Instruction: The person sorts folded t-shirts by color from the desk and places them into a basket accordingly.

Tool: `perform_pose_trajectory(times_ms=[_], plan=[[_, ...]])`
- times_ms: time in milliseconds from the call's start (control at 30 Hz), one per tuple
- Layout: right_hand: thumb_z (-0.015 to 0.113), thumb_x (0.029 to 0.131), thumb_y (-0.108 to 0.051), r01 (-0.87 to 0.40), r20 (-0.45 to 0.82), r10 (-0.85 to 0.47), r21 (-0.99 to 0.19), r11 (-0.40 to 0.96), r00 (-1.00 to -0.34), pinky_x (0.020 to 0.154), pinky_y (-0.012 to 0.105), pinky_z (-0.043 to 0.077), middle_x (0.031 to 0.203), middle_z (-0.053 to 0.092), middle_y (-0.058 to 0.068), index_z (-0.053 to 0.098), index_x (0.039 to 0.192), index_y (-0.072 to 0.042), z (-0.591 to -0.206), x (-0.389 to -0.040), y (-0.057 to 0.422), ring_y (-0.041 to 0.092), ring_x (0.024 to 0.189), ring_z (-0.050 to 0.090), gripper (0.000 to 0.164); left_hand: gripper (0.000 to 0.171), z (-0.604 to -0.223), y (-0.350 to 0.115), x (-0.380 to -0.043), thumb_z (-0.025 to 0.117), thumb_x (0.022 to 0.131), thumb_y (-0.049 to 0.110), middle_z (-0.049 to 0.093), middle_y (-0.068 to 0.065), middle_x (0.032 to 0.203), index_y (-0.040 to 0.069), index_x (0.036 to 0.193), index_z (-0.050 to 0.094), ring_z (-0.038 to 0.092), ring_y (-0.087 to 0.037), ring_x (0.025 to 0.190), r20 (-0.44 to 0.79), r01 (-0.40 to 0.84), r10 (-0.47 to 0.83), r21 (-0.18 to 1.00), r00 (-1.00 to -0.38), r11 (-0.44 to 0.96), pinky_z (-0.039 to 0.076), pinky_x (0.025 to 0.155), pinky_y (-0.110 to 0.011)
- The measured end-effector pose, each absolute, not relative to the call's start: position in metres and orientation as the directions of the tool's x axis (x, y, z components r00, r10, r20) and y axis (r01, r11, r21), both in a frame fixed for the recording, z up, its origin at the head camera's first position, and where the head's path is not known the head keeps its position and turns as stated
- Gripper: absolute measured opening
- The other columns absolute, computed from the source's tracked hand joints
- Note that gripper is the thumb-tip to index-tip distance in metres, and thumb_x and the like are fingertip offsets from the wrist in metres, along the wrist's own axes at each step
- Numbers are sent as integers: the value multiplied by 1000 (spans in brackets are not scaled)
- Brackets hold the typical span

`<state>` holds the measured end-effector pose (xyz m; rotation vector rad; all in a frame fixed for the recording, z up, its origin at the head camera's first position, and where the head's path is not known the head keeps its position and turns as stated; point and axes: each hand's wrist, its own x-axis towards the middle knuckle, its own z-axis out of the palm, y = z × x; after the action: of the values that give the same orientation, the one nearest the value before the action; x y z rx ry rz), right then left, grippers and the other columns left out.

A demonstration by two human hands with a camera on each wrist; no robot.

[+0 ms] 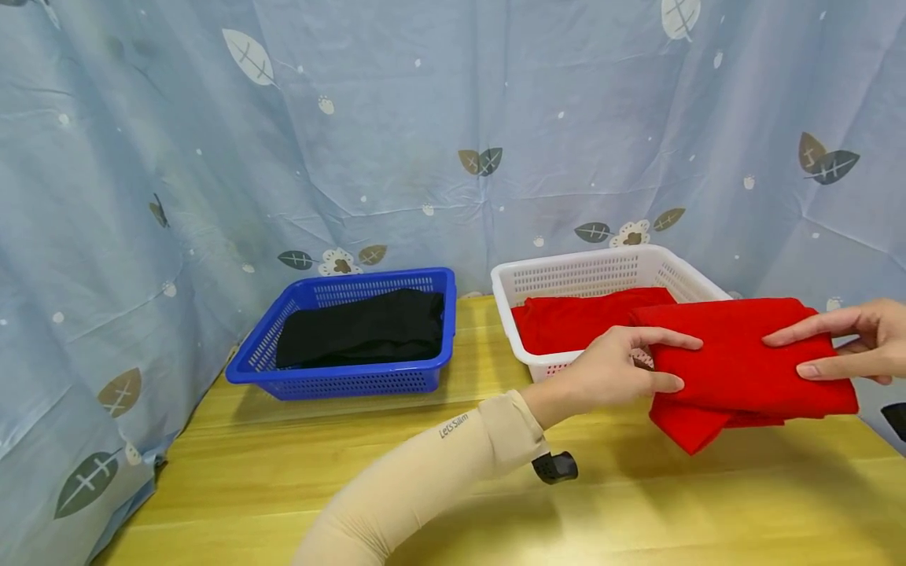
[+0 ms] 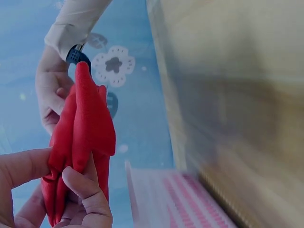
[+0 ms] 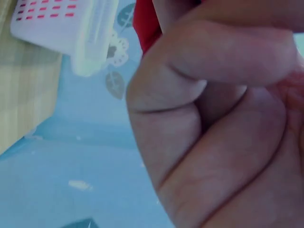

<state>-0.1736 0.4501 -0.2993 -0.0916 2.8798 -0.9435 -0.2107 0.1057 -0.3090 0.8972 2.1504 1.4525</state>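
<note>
A folded red cloth (image 1: 743, 358) is held up between both hands above the table's right side, in front of the white basket. My left hand (image 1: 623, 365) pinches its left edge, thumb and fingers on either side of the layers. At the opposite edge my right hand (image 1: 859, 346) grips it, index finger and thumb on the top face. One corner of the cloth hangs down below the rest. In the left wrist view the red cloth (image 2: 88, 128) shows its stacked folds edge-on. The right wrist view is mostly curled fingers (image 3: 166, 118), with a sliver of red cloth behind.
Another red cloth (image 1: 594, 314) lies inside the white basket (image 1: 513, 314) at the back right. To its left, a blue basket (image 1: 347, 381) holds a folded black cloth (image 1: 364, 326). Both stand on a wooden table (image 1: 283, 487) before a blue leaf-patterned curtain (image 1: 396, 118).
</note>
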Motion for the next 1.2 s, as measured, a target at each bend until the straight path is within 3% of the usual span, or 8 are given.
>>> perform_pose_trajectory(times_ms=[200,400,500,733,933,1033,1133,1200], plan=[[81,97,-18,-117,-8,-151,-600,791,-988,48,33,36,67,57,-11,68,112,-64,-291,-184,431,25,49,37,50,46,-304,87,-226,79,96,8,68,9,91,35,133,76,57,-8,66,52,283,690,932,-722,226,44,57,-21],[79,99,-31,-99,-47,-161,-609,787,-986,57,36,38,60,42,-7,73,132,-43,-283,-198,408,24,55,45,36,45,-298,69,-241,80,96,8,69,13,113,34,133,76,71,-12,79,71,299,656,923,-751,243,62,76,-32],[79,100,-27,-149,-6,-197,-633,760,-980,56,38,38,58,33,-6,73,137,-31,-280,-205,402,22,50,41,38,45,-296,63,-249,80,96,7,68,12,116,32,133,77,71,-12,82,78,294,639,925,-765,239,62,78,-32],[77,101,-27,-195,13,-249,-661,724,-968,63,35,39,57,33,-7,70,144,-23,-273,-228,391,23,58,44,44,45,-291,55,-268,78,96,5,65,5,119,32,133,77,65,-13,86,61,267,589,925,-806,270,58,70,-26],[77,102,-27,-185,-8,-256,-670,719,-967,69,34,43,69,48,-6,66,149,-19,-269,-250,381,28,70,53,49,46,-289,53,-287,76,97,2,64,4,126,29,134,77,64,-17,77,62,264,559,920,-827,289,58,71,-28],[77,102,-29,-177,-21,-255,-667,724,-967,76,32,49,109,68,2,64,151,-17,-267,-260,376,18,88,56,52,46,-289,52,-297,75,97,0,68,0,117,26,135,77,65,-18,75,60,266,547,914,-835,306,60,74,-29],[77,102,-30,-162,-43,-257,-674,721,-966,77,34,50,145,58,6,63,152,-15,-267,-270,372,13,94,51,54,46,-290,53,-306,74,97,0,69,-6,101,23,136,76,67,-19,74,50,263,536,908,-843,328,61,77,-29],[77,101,-30,-141,-70,-259,-688,711,-963,74,36,49,115,64,5,62,152,-14,-266,-277,370,14,80,49,56,46,-291,55,-310,74,97,-1,68,-8,93,22,137,76,68,-19,76,42,255,527,905,-849,339,62,78,-29]])
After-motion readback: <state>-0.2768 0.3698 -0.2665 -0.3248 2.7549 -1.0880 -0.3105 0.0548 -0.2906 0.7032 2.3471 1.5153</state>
